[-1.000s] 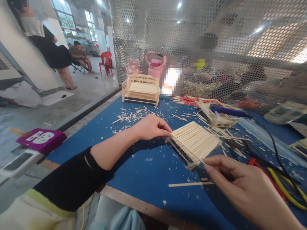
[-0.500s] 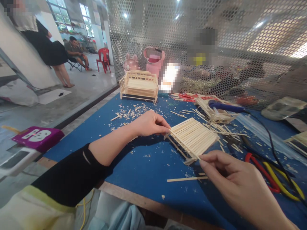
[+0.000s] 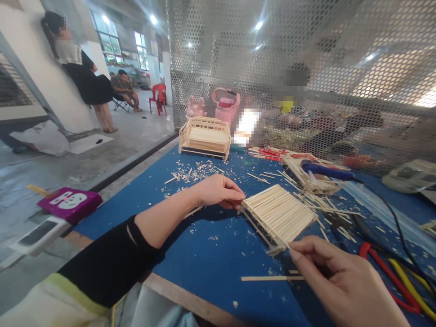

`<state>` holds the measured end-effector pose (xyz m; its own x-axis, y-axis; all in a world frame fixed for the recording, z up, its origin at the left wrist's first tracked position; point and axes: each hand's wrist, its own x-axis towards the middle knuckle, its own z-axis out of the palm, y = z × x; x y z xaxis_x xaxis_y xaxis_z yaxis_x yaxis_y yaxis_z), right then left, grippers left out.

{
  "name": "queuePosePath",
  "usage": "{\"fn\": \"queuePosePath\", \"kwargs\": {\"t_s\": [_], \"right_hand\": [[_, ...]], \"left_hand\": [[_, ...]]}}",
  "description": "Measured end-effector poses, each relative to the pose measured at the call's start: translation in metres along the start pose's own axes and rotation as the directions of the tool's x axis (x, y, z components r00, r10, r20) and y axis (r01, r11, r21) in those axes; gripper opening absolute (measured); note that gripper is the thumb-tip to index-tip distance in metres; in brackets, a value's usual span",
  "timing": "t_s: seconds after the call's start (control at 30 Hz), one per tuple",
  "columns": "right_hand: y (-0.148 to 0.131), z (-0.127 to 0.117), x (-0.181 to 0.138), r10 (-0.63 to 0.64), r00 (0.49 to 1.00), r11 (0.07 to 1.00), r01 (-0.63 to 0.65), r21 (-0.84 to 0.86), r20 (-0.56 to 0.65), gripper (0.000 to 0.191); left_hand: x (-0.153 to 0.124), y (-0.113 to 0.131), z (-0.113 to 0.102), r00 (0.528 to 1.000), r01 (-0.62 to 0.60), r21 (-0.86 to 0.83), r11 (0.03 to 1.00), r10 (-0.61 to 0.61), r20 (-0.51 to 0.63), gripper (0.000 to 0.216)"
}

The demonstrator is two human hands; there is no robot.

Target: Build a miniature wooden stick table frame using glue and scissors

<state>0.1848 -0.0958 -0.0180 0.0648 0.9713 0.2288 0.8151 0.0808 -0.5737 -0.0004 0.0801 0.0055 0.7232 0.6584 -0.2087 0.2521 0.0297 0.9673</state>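
Hands, head view. At left hand (image 3: 220, 190): pinches the left corner of the slatted stick panel (image 3: 281, 212), thumb against fingertips. At right hand (image 3: 344, 277): pinches at the near corner of the same panel, thumb against index finger, other fingers curled. Cannot tell whether gripped by the frame itself or by a thin stick along the edge.

Slatted stick panel: sits between both hands, over the blue tabletop (image 3: 200, 259). Shows parallel sticks on top and open stick framing under the near-left edge. Cannot tell whether resting or slightly raised.

Nearby: just below the panel, a loose stick (image 3: 264, 278), with right end close to the right hand. Beyond the left hand, scattered wood scraps (image 3: 200, 171). At the far edge, a miniature stick bench (image 3: 206, 137), upright, in front of a pink container (image 3: 225, 104). Beyond the panel, a second stick structure (image 3: 293, 165), partly behind a blue glue gun (image 3: 335, 172); from the latter, runs a black cable (image 3: 397, 222). Beside the right hand, red handles (image 3: 384, 268) and yellow handles (image 3: 405, 279). Behind the tabletop, a perforated metal screen (image 3: 225, 63).
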Motion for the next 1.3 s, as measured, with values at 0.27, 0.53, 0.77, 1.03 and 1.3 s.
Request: {"fn": "queuePosePath", "kwargs": {"t_s": [0.27, 0.53, 0.77, 1.03, 1.3], "right_hand": [[-0.008, 0.004, -0.003, 0.099, 0.993, 0.992, -0.094, 0.081, -0.068, 0.024], [-0.006, -0.002, 0.003, 0.105, 0.992, 0.987, -0.112, 0.118, 0.067, 0.023], [-0.012, 0.0, 0.002, 0.111, 0.994, 0.989, -0.11, 0.103, -0.006, 0.021], [-0.002, -0.008, 0.011, 0.365, 0.928, 0.787, -0.353, 0.507, 0.079, 0.027], [0.004, -0.026, 0.055, 0.297, 0.93, 0.807, -0.365, 0.464, 0.216, 0.023]], "left_hand": [[0.004, -0.007, 0.005, 0.998, -0.044, 0.011, 0.999, 0.044, -0.042, 0.007], [0.004, -0.004, 0.007, 0.999, 0.009, -0.047, 0.999, -0.012, -0.043, 0.006], [0.002, 0.004, 0.012, 0.994, 0.085, -0.067, 0.994, -0.09, -0.062, 0.01], [0.005, 0.001, 0.011, 0.995, 0.076, -0.056, 0.996, -0.08, -0.067, 0.011], [-0.024, 0.013, 0.027, 0.971, 0.082, -0.064, 0.995, -0.094, -0.221, 0.014]]}}
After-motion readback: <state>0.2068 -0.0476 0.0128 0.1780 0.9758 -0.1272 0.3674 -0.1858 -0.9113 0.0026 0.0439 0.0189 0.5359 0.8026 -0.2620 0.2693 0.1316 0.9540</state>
